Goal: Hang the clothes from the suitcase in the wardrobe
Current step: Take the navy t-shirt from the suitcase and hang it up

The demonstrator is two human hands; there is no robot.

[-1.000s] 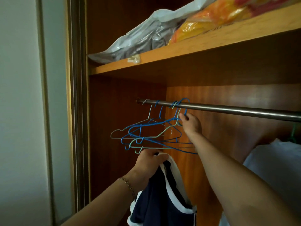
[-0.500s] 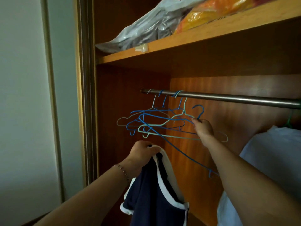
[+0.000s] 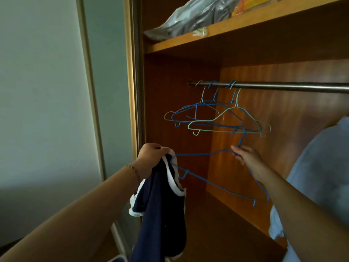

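While my left hand [image 3: 153,157] grips the navy top [image 3: 160,214] open, my right hand [image 3: 247,157], at 3 o'clock, pinches the blue wire hanger [image 3: 213,181] for threading.

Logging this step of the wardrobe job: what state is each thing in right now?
Left hand: closed on the navy garment.
Navy garment: not yet on a hanger, dangling.
Right hand: fingers pinching the blue hanger's neck.
Blue hanger: off the rail, tilted.
Other hangers: empty, hooked on the rail.
Pale garment: at right; its hanger is unseen.
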